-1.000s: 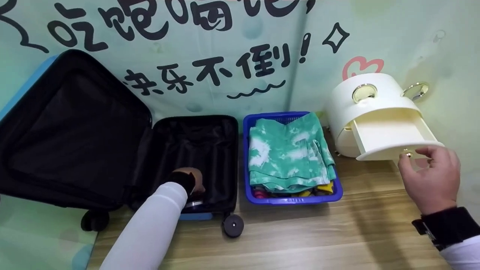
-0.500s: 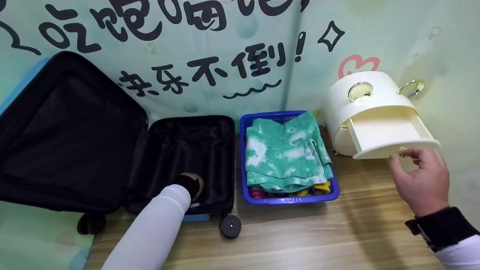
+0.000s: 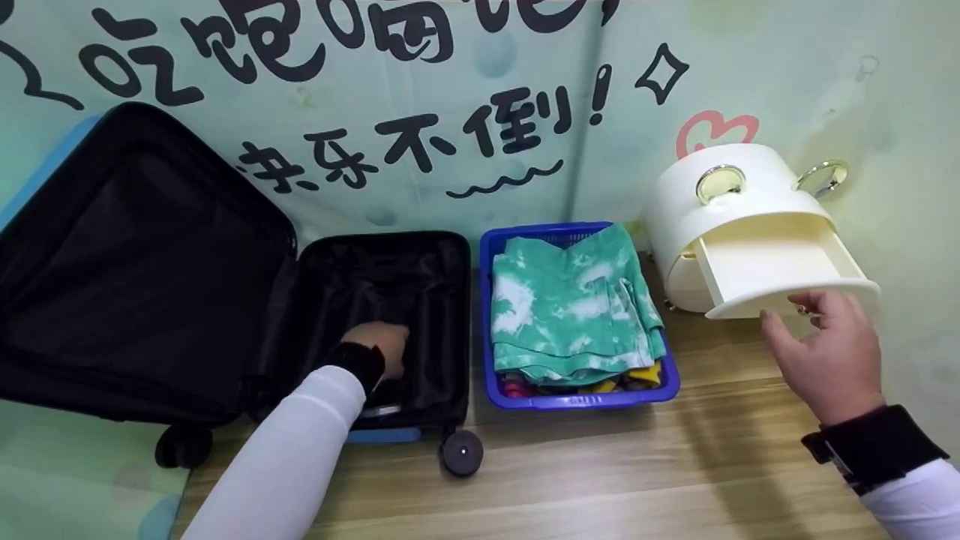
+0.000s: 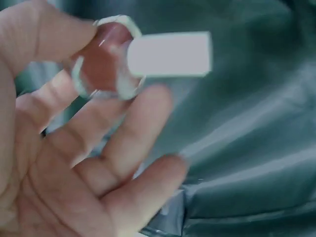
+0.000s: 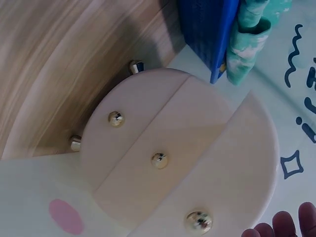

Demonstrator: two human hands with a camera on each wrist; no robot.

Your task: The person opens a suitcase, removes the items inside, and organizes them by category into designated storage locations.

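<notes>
In the left wrist view my left hand (image 4: 74, 143) pinches a small nail polish bottle (image 4: 101, 69) with reddish-brown liquid and a white cap (image 4: 170, 54). In the head view, that hand reaches down inside the open black suitcase (image 3: 427, 300), and the bottle is hidden. On the far right stands a round white storage box (image 3: 679, 202) with its top drawer (image 3: 780, 255) pulled out. My right hand (image 3: 832, 360) is just in front of the drawer, thumb and fingers apart. From the right wrist, the gold knob (image 5: 199, 222) shows uncovered, with fingertips (image 5: 284, 224) off to its side.
A blue basket (image 3: 585, 401) holding folded green-and-white tie-dye cloth (image 3: 570, 307) stands between suitcase and storage box. The suitcase lid (image 3: 142, 270) leans open at left. Behind is a printed backdrop (image 3: 525, 187); wood-grain surface (image 3: 585, 480) runs along the front.
My right hand has eased off the drawer knob and shifted slightly left and down. The left hand has turned within the suitcase. The drawer stays out.
</notes>
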